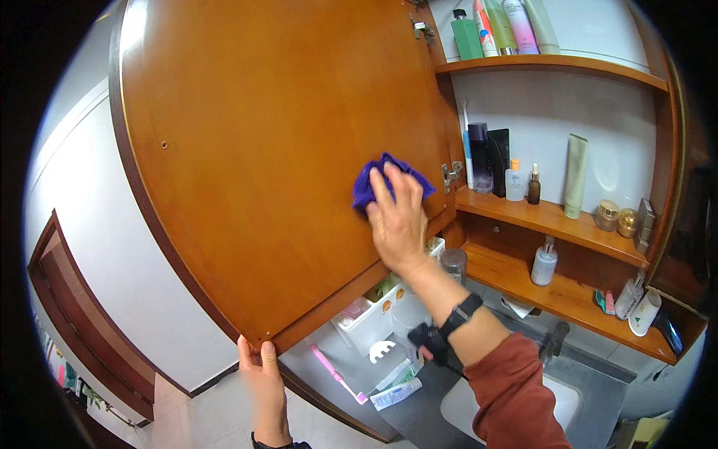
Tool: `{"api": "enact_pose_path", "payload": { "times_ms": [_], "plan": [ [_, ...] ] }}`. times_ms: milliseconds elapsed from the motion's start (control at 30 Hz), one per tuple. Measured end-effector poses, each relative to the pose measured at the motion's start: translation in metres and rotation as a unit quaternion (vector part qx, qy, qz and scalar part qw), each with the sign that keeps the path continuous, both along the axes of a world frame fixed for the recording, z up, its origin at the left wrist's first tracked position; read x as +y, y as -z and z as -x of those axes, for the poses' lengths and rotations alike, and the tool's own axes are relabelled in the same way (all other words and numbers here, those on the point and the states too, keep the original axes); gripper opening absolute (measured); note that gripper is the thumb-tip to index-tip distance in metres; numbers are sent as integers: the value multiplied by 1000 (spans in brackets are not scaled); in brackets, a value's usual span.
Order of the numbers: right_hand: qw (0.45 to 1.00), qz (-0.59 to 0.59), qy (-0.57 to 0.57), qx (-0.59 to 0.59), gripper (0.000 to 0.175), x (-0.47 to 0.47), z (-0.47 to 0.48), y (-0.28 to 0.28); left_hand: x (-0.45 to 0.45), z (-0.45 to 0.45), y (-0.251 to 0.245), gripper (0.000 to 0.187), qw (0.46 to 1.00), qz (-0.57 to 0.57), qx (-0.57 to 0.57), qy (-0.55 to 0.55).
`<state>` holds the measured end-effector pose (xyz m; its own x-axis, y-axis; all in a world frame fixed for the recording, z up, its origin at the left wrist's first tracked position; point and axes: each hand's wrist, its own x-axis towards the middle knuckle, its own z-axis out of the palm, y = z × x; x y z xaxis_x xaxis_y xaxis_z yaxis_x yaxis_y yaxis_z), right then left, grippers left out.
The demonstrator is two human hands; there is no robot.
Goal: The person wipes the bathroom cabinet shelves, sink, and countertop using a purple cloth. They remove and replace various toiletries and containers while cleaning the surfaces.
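Observation:
My right hand [397,224] presses a purple cloth [364,185] against the inner face of an open wooden cabinet door [269,168], near its hinge side. Fingers spread over the cloth cover part of it. At the door's lower outer corner, my left hand [261,370] grips the edge between thumb and fingers. Two metal hinges, an upper one [422,29] and a lower one [450,174], join the door to the cabinet. A dark strap with a small device [432,339] is around my right wrist.
Bottles and tubes stand on the upper shelf [555,62] and middle shelf [561,227]; a pump bottle [544,264] stands below. Under the door, the counter holds a white bin [364,325], a pink toothbrush [336,373] and a tube [396,394]. A sink [561,401] with a faucet [554,339] lies right.

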<state>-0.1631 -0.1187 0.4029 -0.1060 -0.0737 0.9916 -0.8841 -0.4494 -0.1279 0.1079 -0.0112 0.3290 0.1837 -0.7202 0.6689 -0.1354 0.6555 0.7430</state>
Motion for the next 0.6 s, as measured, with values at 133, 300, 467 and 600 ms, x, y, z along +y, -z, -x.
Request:
{"api": "enact_pose_path", "payload": {
  "times_ms": [133, 300, 467, 600],
  "plan": [
    [993, -50, 84, -68, 47, -31, 60, -38, -1, -1, 2, 34, 1000, 4, 11, -6],
    [975, -118, 113, -147, 46, -38, 58, -55, -2, -1, 3, 34, 1000, 5, 8, -12],
    [999, -24, 21, 23, 55, 16, -44, -17, -4, -3, 6, 33, 999, -30, 10, -3],
    [968, 3, -91, 232, 59, 61, -91, -2, -3, -9, 8, 34, 998, -43, -8, -46]
  ]
}}
